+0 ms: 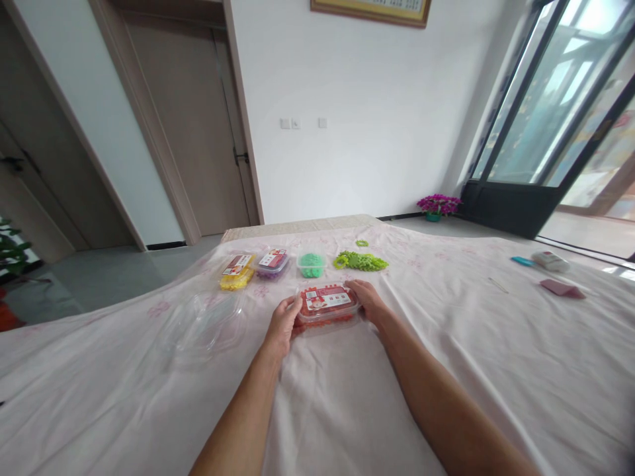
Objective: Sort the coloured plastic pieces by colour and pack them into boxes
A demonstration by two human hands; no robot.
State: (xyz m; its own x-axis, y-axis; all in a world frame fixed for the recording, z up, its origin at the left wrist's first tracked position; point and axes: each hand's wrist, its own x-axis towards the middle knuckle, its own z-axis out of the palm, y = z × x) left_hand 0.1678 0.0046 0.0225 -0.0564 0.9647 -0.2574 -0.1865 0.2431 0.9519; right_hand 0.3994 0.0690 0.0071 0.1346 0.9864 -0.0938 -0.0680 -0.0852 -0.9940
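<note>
Between my two hands is a clear plastic box (330,305) of small red pieces, with a red and white label on its lid. The fingers of my left hand (284,322) wrap round the box's left end. On the right end, my right hand (366,297) grips the far corner. Behind the box stand a clear tub of mint-green pieces (311,266) and a heap of lime-green pieces (364,261). Farther left are a labelled box of purple pieces (272,263) and a labelled pack of yellow pieces (237,272).
Clear plastic containers or lids (211,327) lie left of my hands on the pale tablecloth (337,410). A lime-green ring (362,243) lies near the far edge. At the right are a dark pink folded item (562,289), a blue item (522,261) and a whitish packet (550,262).
</note>
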